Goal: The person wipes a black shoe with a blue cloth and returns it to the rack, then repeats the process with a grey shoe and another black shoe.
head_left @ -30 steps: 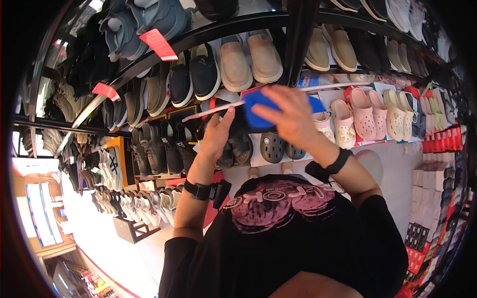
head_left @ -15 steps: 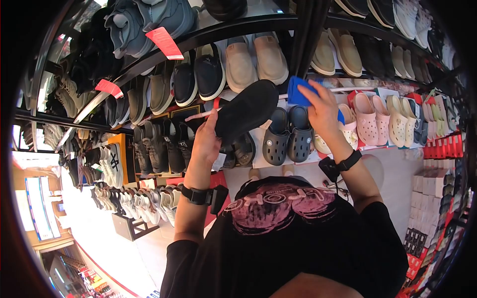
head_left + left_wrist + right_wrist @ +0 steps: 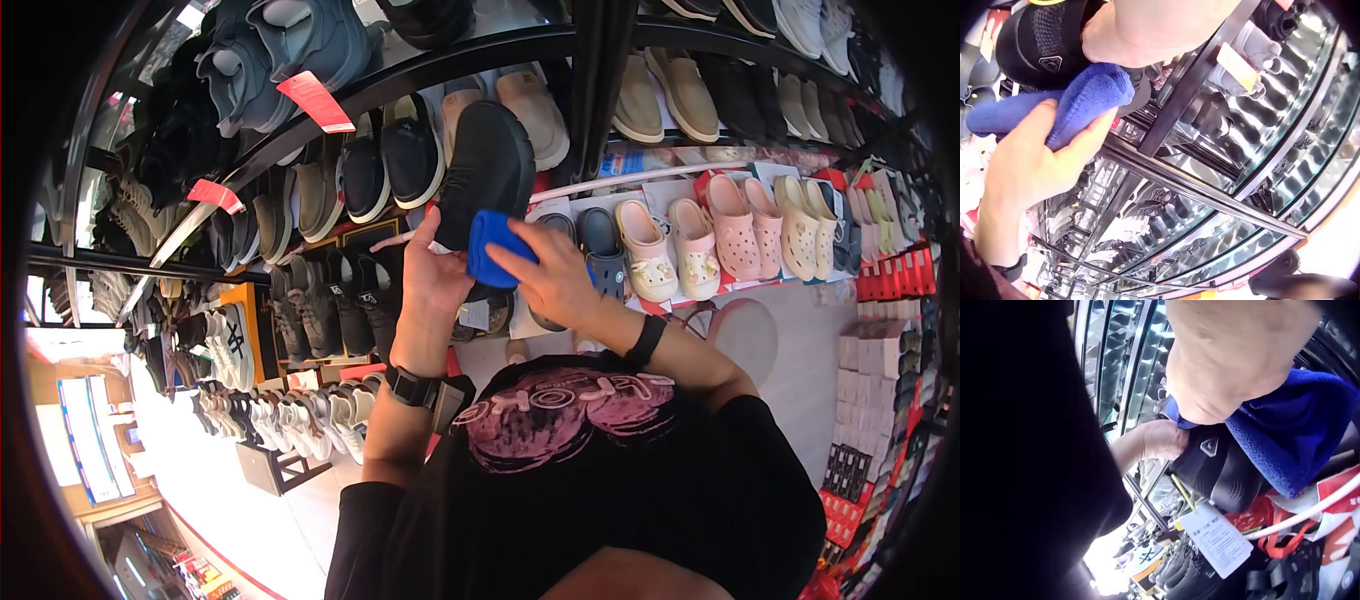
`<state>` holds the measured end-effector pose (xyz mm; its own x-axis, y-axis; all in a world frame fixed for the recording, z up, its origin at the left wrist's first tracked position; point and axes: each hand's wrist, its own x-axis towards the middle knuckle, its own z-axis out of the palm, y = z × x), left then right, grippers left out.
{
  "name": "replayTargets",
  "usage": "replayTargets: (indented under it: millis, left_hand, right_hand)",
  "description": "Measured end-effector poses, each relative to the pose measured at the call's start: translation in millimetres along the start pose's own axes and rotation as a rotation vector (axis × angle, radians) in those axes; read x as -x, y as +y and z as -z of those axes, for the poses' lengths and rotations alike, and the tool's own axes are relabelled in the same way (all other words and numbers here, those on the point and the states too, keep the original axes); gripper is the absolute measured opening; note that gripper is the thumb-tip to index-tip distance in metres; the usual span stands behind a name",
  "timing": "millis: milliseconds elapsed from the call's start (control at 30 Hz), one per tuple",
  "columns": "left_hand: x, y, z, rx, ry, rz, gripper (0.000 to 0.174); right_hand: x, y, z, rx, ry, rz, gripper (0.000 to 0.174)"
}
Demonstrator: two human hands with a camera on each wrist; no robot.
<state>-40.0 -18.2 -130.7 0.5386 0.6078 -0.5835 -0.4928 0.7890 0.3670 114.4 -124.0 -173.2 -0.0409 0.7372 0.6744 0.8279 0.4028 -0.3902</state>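
A black shoe (image 3: 490, 160) is held up in front of the shelves, toe pointing away, with its laced upper showing. My left hand (image 3: 432, 270) grips it at the heel end. A folded blue cloth (image 3: 490, 250) lies against the heel, pinched by my right hand (image 3: 560, 275). In the left wrist view, the cloth (image 3: 1094, 94) bunches between the right hand's thumb and fingers beside the shoe (image 3: 1029, 56). A white paper tag (image 3: 1216, 540) dangles from the shoe by a yellow loop in the right wrist view. The cloth hides part of the heel.
Pink clogs (image 3: 732, 225) and dark clogs (image 3: 600, 250) line the lower shelf behind the hands. Slip-on shoes (image 3: 410, 150) stand on the shelf above, along a black metal frame. A pale pole (image 3: 650, 180) runs along the shelf edge. A round stool (image 3: 745, 340) stands at right.
The right hand moved the cloth right, away from the shoe, then back left onto its heel. The left hand turned the shoe from sole-up to show its laced upper, toe pointing farther up.
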Motion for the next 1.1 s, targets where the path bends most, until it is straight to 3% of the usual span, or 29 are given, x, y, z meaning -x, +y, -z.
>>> replayTargets:
  millis: [100, 200, 267, 300, 367, 500, 600, 700, 767, 833, 900, 967, 1000, 1033, 1100]
  left_hand:
    - [-5, 1, 3, 0.198, 0.119, -0.173, 0.029]
    - [-1, 6, 7, 0.259, 0.116, -0.213, 0.029]
    - [4, 7, 5, 0.337, 0.101, -0.222, 0.029]
    - [5, 7, 7, 0.337, 0.100, -0.226, 0.029]
    - [6, 5, 12, 0.415, 0.018, -0.206, 0.028]
    - [6, -4, 5, 0.440, 0.115, -0.203, 0.027]
    - [-4, -10, 4, 0.472, 0.163, -0.147, 0.022]
    - [-5, -15, -4, 0.465, 0.151, -0.138, 0.022]
    - [-4, -13, -3, 0.479, 0.171, -0.128, 0.021]
    - [-9, -10, 7, 0.524, 0.140, -0.200, 0.025]
    - [-9, -9, 13, 0.548, 0.073, -0.195, 0.027]
    - [-8, -12, 12, 0.568, 0.006, -0.184, 0.030]
    - [-7, -15, 8, 0.570, -0.011, -0.171, 0.032]
    - [-6, -18, 5, 0.571, -0.028, -0.159, 0.034]
    - [-7, -23, 2, 0.569, -0.095, -0.106, 0.034]
  right_hand:
    - [19, -3, -2, -0.081, -0.143, 0.046, 0.047]
    - [42, 7, -1, -0.114, -0.274, 0.131, 0.045]
    - [59, 17, -4, -0.367, -0.609, -0.023, 0.044]
    - [57, 19, 1, -0.367, -0.609, -0.019, 0.044]
    - [44, 22, 17, -0.541, -0.368, -0.264, 0.043]
    - [13, 26, 38, -0.402, 0.022, -0.237, 0.047]
    - [0, 18, 34, -0.160, 0.099, -0.126, 0.050]
    - [9, 7, 28, -0.016, -0.029, 0.012, 0.053]
    - [27, 9, 25, -0.043, -0.064, 0.021, 0.053]
    - [49, 16, 27, -0.121, -0.273, 0.045, 0.051]
    - [75, 31, 21, -0.194, -0.336, -0.011, 0.047]
    - [92, 40, 17, -0.699, -0.560, -0.776, 0.043]
    - [97, 49, 9, -0.853, -0.482, -1.022, 0.038]
    - [91, 55, 7, -0.853, -0.478, -1.024, 0.038]
    - [74, 63, 5, -1.389, -0.508, -1.534, 0.039]
